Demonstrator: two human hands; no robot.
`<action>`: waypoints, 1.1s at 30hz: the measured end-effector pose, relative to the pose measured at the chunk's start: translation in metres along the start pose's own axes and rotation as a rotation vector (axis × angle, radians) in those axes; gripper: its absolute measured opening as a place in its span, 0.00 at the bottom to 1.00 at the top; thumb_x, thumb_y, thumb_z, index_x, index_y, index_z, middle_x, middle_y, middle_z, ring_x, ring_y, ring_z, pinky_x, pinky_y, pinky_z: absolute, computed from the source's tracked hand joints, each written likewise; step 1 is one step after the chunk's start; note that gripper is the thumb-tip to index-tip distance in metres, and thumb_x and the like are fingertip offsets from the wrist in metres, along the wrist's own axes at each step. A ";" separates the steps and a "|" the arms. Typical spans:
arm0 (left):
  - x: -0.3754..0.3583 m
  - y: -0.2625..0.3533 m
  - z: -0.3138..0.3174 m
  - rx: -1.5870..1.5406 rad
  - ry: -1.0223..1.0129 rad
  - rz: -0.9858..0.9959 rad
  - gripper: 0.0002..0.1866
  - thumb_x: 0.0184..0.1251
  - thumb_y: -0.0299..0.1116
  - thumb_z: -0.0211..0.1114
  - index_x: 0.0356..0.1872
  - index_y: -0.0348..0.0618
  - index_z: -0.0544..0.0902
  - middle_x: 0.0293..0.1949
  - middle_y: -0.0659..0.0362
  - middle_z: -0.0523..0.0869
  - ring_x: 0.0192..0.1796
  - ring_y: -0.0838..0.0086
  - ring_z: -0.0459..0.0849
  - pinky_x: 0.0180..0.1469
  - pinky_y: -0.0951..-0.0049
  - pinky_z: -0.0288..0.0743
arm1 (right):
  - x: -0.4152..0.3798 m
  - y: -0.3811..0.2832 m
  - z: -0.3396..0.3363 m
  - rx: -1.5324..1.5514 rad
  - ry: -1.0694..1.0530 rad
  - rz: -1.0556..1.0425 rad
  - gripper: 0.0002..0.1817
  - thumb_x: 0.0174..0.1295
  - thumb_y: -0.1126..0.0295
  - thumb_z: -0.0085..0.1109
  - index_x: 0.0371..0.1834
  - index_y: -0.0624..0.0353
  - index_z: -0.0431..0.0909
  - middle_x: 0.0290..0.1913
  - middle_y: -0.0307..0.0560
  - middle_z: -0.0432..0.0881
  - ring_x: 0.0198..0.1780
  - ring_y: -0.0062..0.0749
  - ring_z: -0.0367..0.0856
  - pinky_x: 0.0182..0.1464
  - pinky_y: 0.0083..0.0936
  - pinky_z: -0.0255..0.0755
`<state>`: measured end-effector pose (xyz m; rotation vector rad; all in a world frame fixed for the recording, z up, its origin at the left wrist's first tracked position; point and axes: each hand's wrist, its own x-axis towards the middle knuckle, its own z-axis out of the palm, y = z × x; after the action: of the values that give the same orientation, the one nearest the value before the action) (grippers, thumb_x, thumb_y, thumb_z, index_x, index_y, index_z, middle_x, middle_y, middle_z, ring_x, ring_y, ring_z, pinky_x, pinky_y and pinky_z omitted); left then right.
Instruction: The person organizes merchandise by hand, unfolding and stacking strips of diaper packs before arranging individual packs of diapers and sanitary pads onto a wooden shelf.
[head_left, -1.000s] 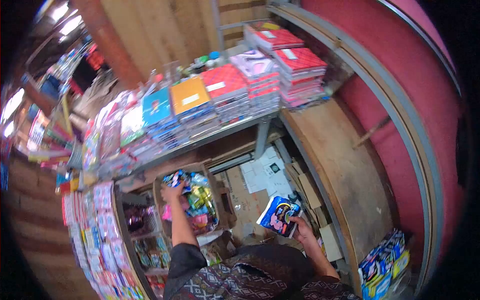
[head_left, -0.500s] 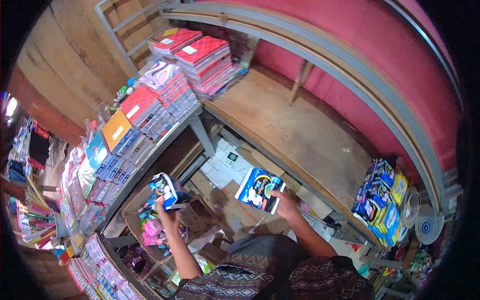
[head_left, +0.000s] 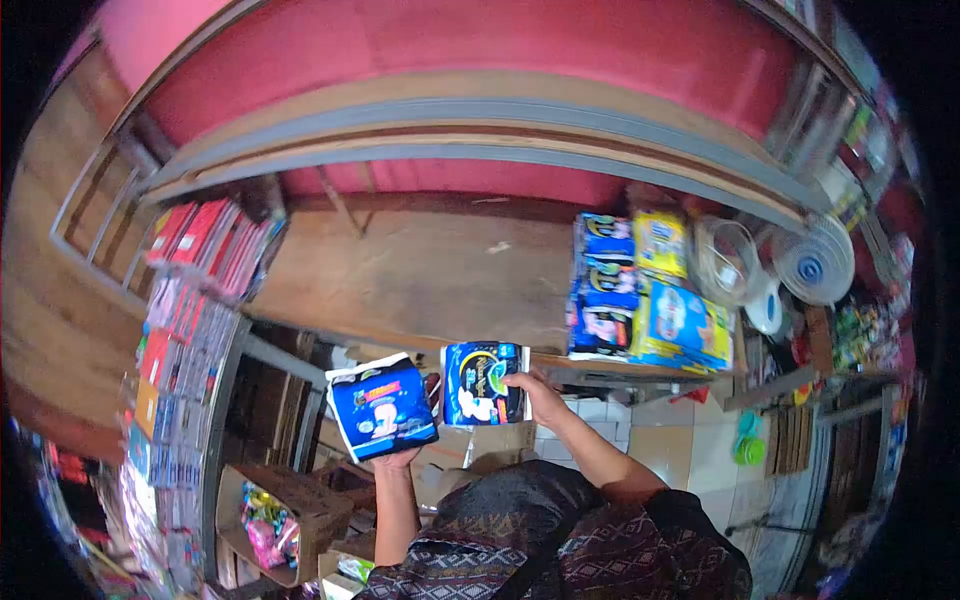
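A blue and white plastic pack [head_left: 385, 408] with a pink label rests in my left hand [head_left: 397, 457], which grips it from below; most of the fingers are behind it. My right hand [head_left: 541, 398] holds a second blue plastic pack [head_left: 478, 385], printed with a yellow crescent and a green round mark, its thumb pressed on the front. Both look like soft packs of sanitary pads. They are side by side with a narrow gap, in front of the wooden shelf [head_left: 420, 270].
Similar blue packs [head_left: 607, 285] and yellow packs [head_left: 680, 325] stand at the shelf's right end, beside clear plastic containers [head_left: 725, 262]. Red-covered books [head_left: 205, 240] are stacked at the left. A metal rail [head_left: 480, 140] runs above the shelf. A cardboard box [head_left: 228, 520] of colourful items sits low left.
My view has turned right, towards the shelf. My left hand has brought its pack up beside the right one, its printed face now towards me. Both hands still hold their packs.
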<state>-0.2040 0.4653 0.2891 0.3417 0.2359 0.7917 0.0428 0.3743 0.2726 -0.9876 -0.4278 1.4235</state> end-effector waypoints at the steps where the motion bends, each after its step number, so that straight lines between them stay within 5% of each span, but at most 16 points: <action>1: 0.002 -0.014 0.010 0.109 -0.072 -0.045 0.48 0.54 0.69 0.59 0.70 0.47 0.66 0.71 0.42 0.66 0.74 0.42 0.57 0.67 0.29 0.58 | -0.018 -0.020 -0.006 -0.057 0.049 -0.002 0.20 0.59 0.67 0.59 0.53 0.65 0.76 0.45 0.48 0.84 0.46 0.29 0.85 0.49 0.28 0.80; 3: 0.011 -0.031 -0.033 -0.097 -0.018 -0.004 0.39 0.62 0.63 0.56 0.65 0.42 0.71 0.66 0.44 0.74 0.68 0.51 0.71 0.65 0.41 0.67 | -0.037 -0.041 -0.027 -0.282 -0.006 -0.012 0.21 0.59 0.65 0.61 0.53 0.65 0.76 0.45 0.46 0.84 0.47 0.28 0.83 0.51 0.26 0.76; 8: 0.041 -0.079 -0.014 -0.211 -0.215 -0.116 0.36 0.65 0.60 0.55 0.65 0.42 0.72 0.63 0.47 0.77 0.64 0.52 0.75 0.66 0.43 0.67 | -0.059 -0.082 -0.058 -0.602 -0.002 0.029 0.30 0.64 0.50 0.62 0.61 0.62 0.73 0.55 0.45 0.81 0.55 0.28 0.78 0.58 0.24 0.70; 11: 0.054 -0.097 0.013 -0.102 -0.158 -0.190 0.44 0.57 0.65 0.61 0.69 0.45 0.69 0.66 0.48 0.73 0.66 0.50 0.72 0.68 0.40 0.63 | -0.083 -0.105 -0.055 -1.021 0.253 0.096 0.49 0.67 0.32 0.42 0.76 0.63 0.52 0.73 0.63 0.62 0.74 0.51 0.61 0.74 0.34 0.54; 12: 0.058 -0.103 0.024 -0.066 -0.137 -0.215 0.47 0.54 0.66 0.63 0.70 0.46 0.67 0.67 0.48 0.72 0.67 0.50 0.71 0.69 0.39 0.62 | -0.080 -0.092 -0.070 -1.091 0.324 0.075 0.50 0.65 0.30 0.40 0.78 0.59 0.49 0.73 0.64 0.63 0.74 0.55 0.60 0.73 0.37 0.57; 14: 0.060 -0.112 0.039 -0.051 -0.221 -0.214 0.50 0.47 0.64 0.68 0.71 0.47 0.66 0.68 0.48 0.71 0.67 0.50 0.70 0.68 0.38 0.62 | -0.089 -0.097 -0.071 -1.048 0.374 0.081 0.63 0.56 0.27 0.51 0.77 0.71 0.41 0.72 0.73 0.59 0.74 0.57 0.59 0.73 0.36 0.56; 16: 0.064 -0.123 0.052 -0.085 -0.233 -0.258 0.49 0.47 0.61 0.68 0.70 0.45 0.67 0.67 0.48 0.72 0.67 0.50 0.71 0.67 0.40 0.64 | -0.106 -0.110 -0.061 -1.064 0.426 0.115 0.77 0.42 0.26 0.65 0.74 0.81 0.34 0.72 0.79 0.56 0.74 0.58 0.60 0.74 0.35 0.54; 18: 0.066 -0.138 0.066 -0.122 -0.277 -0.285 0.49 0.48 0.61 0.68 0.70 0.44 0.66 0.67 0.47 0.72 0.67 0.51 0.71 0.68 0.41 0.65 | -0.109 -0.108 -0.068 -1.174 0.451 0.051 0.80 0.36 0.29 0.72 0.75 0.78 0.31 0.73 0.78 0.52 0.75 0.62 0.55 0.75 0.37 0.53; 26: 0.070 -0.162 0.060 -0.061 -0.211 -0.304 0.60 0.43 0.76 0.66 0.73 0.46 0.62 0.69 0.48 0.69 0.70 0.51 0.69 0.71 0.40 0.60 | -0.115 -0.124 -0.062 -1.395 0.432 0.017 0.79 0.30 0.45 0.79 0.75 0.75 0.31 0.71 0.86 0.48 0.74 0.73 0.51 0.75 0.43 0.53; 33: 0.090 -0.189 0.064 -0.127 -0.121 -0.228 0.55 0.48 0.76 0.62 0.71 0.46 0.65 0.67 0.50 0.72 0.68 0.53 0.71 0.71 0.42 0.59 | -0.100 -0.172 -0.083 -1.429 0.240 -0.055 0.76 0.31 0.49 0.79 0.77 0.70 0.34 0.69 0.89 0.50 0.72 0.74 0.56 0.74 0.45 0.56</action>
<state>0.0019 0.3935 0.2681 0.2366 0.1077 0.5557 0.1975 0.2790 0.3889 -2.1967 -1.3451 0.7713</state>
